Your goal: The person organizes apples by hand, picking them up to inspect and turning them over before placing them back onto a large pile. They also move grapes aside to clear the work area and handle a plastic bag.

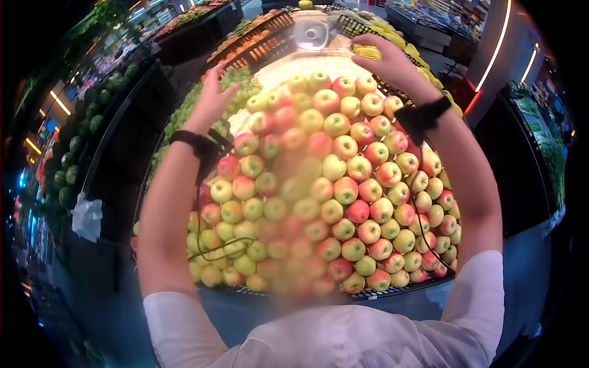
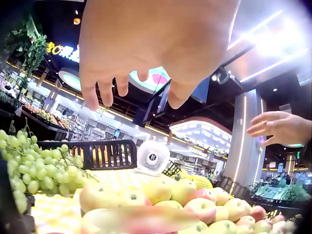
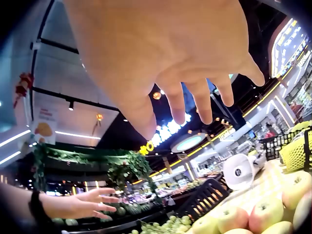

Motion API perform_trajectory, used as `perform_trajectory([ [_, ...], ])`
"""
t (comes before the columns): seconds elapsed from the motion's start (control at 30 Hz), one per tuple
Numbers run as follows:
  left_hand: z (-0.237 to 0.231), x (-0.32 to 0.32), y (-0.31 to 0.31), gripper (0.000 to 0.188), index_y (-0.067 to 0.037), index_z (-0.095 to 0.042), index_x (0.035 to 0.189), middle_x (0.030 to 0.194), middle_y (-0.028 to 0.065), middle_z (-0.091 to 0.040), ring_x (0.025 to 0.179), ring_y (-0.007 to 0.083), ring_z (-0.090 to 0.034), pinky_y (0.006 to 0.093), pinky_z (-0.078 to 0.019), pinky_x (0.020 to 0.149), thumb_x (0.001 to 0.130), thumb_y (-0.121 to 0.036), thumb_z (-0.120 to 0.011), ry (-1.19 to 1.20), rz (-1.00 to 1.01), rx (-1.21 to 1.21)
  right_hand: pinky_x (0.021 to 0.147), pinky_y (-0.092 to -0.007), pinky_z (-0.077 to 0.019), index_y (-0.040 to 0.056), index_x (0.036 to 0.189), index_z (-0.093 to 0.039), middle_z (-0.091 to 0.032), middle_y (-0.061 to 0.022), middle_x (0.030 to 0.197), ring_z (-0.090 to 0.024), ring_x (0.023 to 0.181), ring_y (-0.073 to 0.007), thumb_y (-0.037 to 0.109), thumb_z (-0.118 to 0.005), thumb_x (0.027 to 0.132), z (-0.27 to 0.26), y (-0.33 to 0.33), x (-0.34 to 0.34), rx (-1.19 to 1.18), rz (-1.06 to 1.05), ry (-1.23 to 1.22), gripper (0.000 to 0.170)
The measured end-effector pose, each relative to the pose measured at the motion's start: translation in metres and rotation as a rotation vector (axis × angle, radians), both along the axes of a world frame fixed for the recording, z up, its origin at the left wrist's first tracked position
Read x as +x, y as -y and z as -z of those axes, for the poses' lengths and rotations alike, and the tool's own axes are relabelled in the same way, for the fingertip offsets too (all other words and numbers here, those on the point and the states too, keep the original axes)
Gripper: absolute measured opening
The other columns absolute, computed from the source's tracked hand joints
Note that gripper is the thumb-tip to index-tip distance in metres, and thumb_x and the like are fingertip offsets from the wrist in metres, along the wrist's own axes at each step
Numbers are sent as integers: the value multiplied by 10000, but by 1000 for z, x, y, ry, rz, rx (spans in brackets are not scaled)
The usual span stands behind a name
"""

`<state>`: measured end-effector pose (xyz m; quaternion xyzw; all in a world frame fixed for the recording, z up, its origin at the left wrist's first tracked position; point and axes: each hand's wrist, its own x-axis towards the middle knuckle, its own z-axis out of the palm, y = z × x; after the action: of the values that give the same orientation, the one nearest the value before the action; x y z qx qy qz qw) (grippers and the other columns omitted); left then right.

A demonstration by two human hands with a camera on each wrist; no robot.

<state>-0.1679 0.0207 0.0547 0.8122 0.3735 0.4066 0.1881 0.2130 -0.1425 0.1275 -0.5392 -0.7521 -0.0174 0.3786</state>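
Observation:
A large sloping pile of red and yellow-green apples [image 1: 368, 178] fills the stand in front of me. My left hand [image 1: 211, 101] is raised over the left side, near the green grapes [image 1: 240, 83], its fingers spread and relaxed. In the left wrist view the same hand [image 2: 151, 44] hangs above the apples and holds nothing. On the other side my right hand [image 1: 392, 64] is raised near a yellow mesh-wrapped fruit [image 1: 368, 52]. The right wrist view shows this hand [image 3: 170, 53] with its fingers apart and nothing in them.
Behind the apples lies a yellow checked cloth [image 1: 276, 72] with a white megaphone [image 1: 310, 34] on it. Black crates [image 1: 261, 48] of fruit line the back. Watermelons [image 1: 95, 124] are at far left, a plastic bag [image 1: 87, 216] below them. Leafy greens [image 1: 543, 147] stand at right.

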Motion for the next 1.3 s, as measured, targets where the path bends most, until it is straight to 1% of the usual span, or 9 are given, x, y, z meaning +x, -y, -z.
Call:
perform_trajectory([
  [0.2, -23, -141, 150, 312, -67, -644, 1278, 1306, 47, -637, 1208, 168, -573, 325, -459, 1003, 975, -143, -640, 23, -40, -99, 1034, -358, -456, 24, 1218, -645, -688, -101, 1192, -624, 1167, -220, 197, -699, 931, -1, 152, -32, -29, -149, 11, 339],
  [0.33, -7, -213, 240, 140, -5, -752, 1013, 1148, 86, -707, 1057, 187, -651, 296, -494, 923, 933, -98, -685, -75, -162, 25, 1106, -408, -393, 10, 1186, -641, -667, -106, 1220, -573, 1254, -256, 82, -687, 886, 40, 224, -74, -233, -216, -48, 312],
  [0.47, 32, -269, 303, 164, -13, -740, 1020, 1134, 94, -710, 1033, 187, -656, 299, -495, 893, 874, -84, -722, -37, -315, -182, 1121, -447, -374, 12, 1148, -648, -657, -123, 1226, -542, 1288, -311, 55, -694, 829, 54, 259, -119, -356, -308, -23, 326],
  [0.8, 136, -403, 312, 173, -26, -739, 918, 999, 100, -737, 918, 271, -679, 343, -528, 814, 830, -174, -758, -335, -274, -275, 1025, -391, -452, 42, 1197, -645, -660, -108, 1211, -597, 1170, -291, 65, -707, 854, 130, 250, -297, -552, -307, -202, 349],
  [0.9, 153, -406, 300, 199, -36, -738, 910, 981, 92, -730, 945, 280, -674, 354, -528, 803, 818, -208, -773, -379, -109, -397, 948, -405, -484, 42, 1163, -649, -665, -134, 1154, -611, 1098, -315, 95, -714, 847, 165, 240, -361, -539, -286, -116, 327],
  [1.07, 183, -375, 287, 485, -75, -610, 1267, 1101, 136, -695, 1061, 363, -619, 435, -472, 947, 835, -239, -755, -436, 179, -111, 899, -426, -500, 37, 1181, -644, -669, -181, 1108, -614, 1053, -366, 135, -709, 844, 214, 218, -440, -729, -262, -57, 357],
  [1.13, 180, -356, 285, 510, -58, -611, 1263, 1098, 147, -693, 1053, 359, -619, 449, -466, 930, 842, -315, -740, -589, 181, -221, 897, -431, -503, 28, 1188, -641, -662, -197, 1130, -617, 1054, -381, 147, -670, 869, 252, 209, -466, -627, -215, -145, 342],
  [1.17, 177, -348, 282, 528, -50, -611, 1261, 1096, 152, -693, 1049, 357, -620, 455, -464, 921, 846, -353, -732, -666, 177, -260, 769, -452, -530, 41, 1110, -668, -685, -168, 1023, -655, 878, -381, 233, -644, 884, 285, 204, -479, -304, -171, -49, 298],
  [1.3, 192, -332, 277, 651, -93, -611, 1251, 1021, 173, -691, 1017, 338, -629, 513, -395, 935, 773, -513, -750, -971, 189, -213, 687, -496, -519, -6, 1042, -613, -660, -238, 847, -655, 774, -407, 191, -635, 840, 360, 175, -508, -630, -123, -28, 283],
])
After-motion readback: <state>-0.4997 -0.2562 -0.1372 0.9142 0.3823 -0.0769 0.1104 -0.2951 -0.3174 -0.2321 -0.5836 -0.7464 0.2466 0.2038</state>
